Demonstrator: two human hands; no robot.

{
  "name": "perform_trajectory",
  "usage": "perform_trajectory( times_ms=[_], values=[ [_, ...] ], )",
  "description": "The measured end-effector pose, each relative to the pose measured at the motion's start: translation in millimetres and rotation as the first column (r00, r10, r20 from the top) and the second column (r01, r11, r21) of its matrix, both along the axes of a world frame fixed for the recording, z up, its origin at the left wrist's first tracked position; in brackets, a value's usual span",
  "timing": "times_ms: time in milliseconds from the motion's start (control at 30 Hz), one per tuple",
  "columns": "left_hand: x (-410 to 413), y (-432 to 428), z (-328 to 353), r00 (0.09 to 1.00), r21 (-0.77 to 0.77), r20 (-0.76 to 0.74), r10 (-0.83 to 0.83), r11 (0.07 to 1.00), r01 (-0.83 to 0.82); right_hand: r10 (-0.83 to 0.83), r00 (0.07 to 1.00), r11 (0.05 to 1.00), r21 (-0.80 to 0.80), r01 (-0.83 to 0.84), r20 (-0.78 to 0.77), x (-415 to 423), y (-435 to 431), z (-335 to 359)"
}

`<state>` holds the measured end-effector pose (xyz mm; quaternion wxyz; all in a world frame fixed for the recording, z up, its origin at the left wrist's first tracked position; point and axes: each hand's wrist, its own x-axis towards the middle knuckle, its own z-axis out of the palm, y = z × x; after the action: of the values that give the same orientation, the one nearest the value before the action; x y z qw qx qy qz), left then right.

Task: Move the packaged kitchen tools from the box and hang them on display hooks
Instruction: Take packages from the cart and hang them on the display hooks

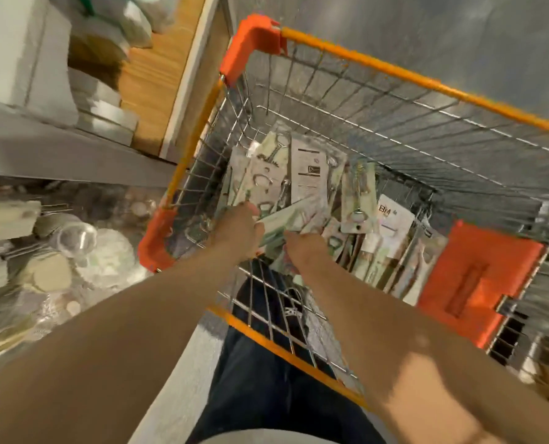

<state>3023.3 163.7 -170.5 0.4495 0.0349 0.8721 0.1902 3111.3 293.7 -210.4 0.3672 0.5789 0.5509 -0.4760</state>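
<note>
- My left hand [238,229] is curled round the left end of a green pack [282,221], low inside the cart [395,75].
- My right hand [305,249] sits at the pack's right end. Its fingers are buried among the other packs [308,174], so I cannot tell if it grips anything.
- The packs overlap loosely. I judge that lifting this one could drag its neighbours up and drop them back or over the rim.
- A card edge or hang hole could snag on the wire and tear, and then it would not hang.
- The shelf [58,161] on the left stands just beside the cart. Swinging a pack out that way could knock the glass [74,238] or the plates [110,257].
- No hooks are in view, so I would have to turn with full hands.
- The cart holds only carded packs, heaped at its near end. Some lean on one another, and some stand by the orange flap [478,277] at the right.
- The shelf holds glassware and stacked plates.
</note>
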Motion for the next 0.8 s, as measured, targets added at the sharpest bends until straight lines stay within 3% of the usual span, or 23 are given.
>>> perform_trajectory(
  times_ms=[233, 400, 567, 700, 800],
  values=[
    [3.9, 4.6, -16.8, 0.997, -0.025, 0.070, -0.041, 0.999, 0.043, -0.207, 0.978, 0.978, 0.009, 0.207, 0.036, -10.5, -14.1, -31.0],
    [-2.2, -1.9, -13.3, 0.993, -0.016, 0.042, -0.110, 0.994, 0.110, -0.150, 0.988, 0.988, 0.032, 0.149, 0.029, -11.9, -17.7, -16.3],
    [-10.1, -6.0, -9.9, 0.989, 0.001, 0.017, -0.144, 0.990, 0.144, -0.194, 0.973, 0.981, -0.040, 0.190, -0.124, -3.5, -20.9, 9.4],
    [-11.1, -2.6, -2.0, 0.949, 0.056, -0.027, -0.315, 0.947, 0.316, -0.304, 0.917, 0.949, -0.163, 0.269, -0.259, 5.0, -18.5, 30.1],
    [-10.2, -3.6, 0.9, 0.950, 0.072, -0.063, -0.304, 0.948, 0.309, -0.325, 0.903, 0.945, -0.128, 0.300, -0.281, 13.0, -13.9, 36.7]
  ],
)
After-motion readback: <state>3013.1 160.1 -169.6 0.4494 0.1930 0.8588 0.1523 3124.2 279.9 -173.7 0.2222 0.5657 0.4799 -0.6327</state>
